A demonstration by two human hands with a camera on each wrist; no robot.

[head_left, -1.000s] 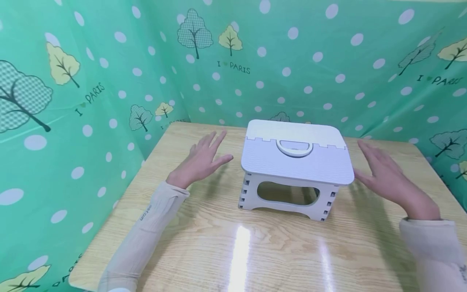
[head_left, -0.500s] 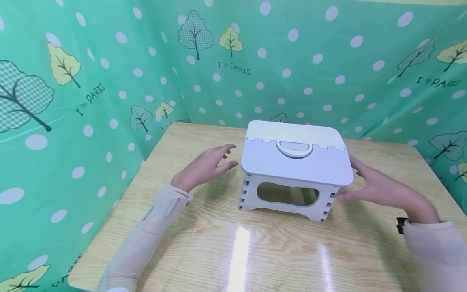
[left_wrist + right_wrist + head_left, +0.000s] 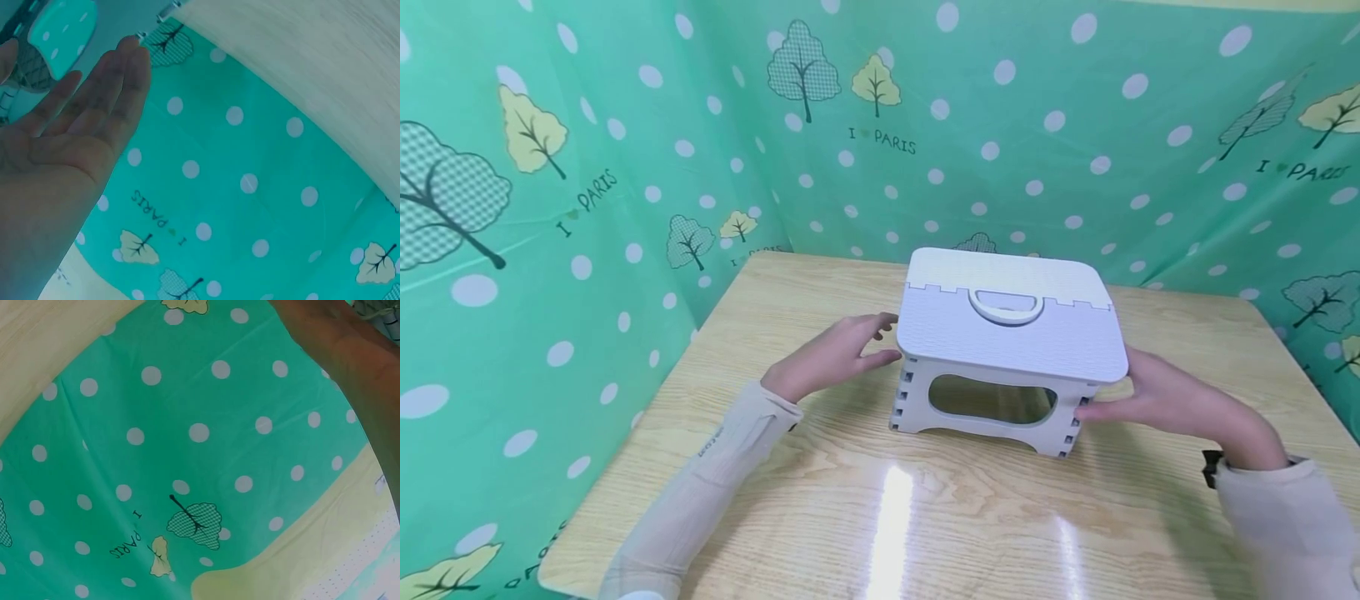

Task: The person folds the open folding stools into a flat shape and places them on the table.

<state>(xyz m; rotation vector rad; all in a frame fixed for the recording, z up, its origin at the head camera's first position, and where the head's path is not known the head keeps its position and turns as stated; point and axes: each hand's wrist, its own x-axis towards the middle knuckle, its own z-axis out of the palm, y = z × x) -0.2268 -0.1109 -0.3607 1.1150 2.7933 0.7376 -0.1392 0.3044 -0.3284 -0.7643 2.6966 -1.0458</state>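
A white plastic folding step stool point(image 3: 1003, 333) stands unfolded on the wooden table, its curved carry handle point(image 3: 1006, 315) lying flat in the seat. My right hand point(image 3: 1180, 400) grips the stool's right side; the thumb lies against the front right leg edge, while the fingertips are hidden behind the stool. At the left side, my left hand point(image 3: 827, 354) has its thumb and fingertips close to the seat edge; contact is hard to tell. In the left wrist view the left hand point(image 3: 81, 125) shows fairly straight fingers beside the stool's underside. The right wrist view shows only part of the right hand point(image 3: 356, 375).
The light wooden table point(image 3: 820, 517) extends in front of the stool and to both sides. A green dotted curtain point(image 3: 1000, 125) with printed trees hangs behind and along the left. A dark strap point(image 3: 1212, 468) shows at the right cuff.
Both hands have moved inward toward the stool. The right hand has come down from beside it and taken hold of its right side. The stool stays in place.
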